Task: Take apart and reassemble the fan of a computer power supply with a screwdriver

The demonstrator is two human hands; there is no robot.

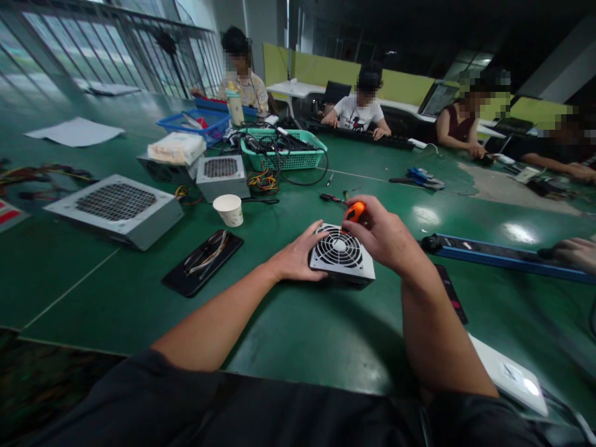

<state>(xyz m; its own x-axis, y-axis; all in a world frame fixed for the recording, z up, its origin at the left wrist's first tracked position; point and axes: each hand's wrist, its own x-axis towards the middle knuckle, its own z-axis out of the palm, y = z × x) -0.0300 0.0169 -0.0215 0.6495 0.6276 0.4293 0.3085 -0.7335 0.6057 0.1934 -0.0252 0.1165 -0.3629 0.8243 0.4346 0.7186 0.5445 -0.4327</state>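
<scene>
A grey power supply unit (342,259) with a round fan grille on top lies on the green table (302,323) in front of me. My left hand (298,254) grips its left side, fingers wrapped on the casing. My right hand (384,236) is closed round an orange-handled screwdriver (355,212), held over the unit's far right corner. The screwdriver's tip is hidden behind the hand and the casing.
A paper cup (229,209), a black tray of wires (203,261) and two more power supplies (116,210) (221,176) lie to the left. A green basket (284,149) of cables stands behind. A blue bar (503,256) and another person's hand (575,251) are at right; several people sit opposite.
</scene>
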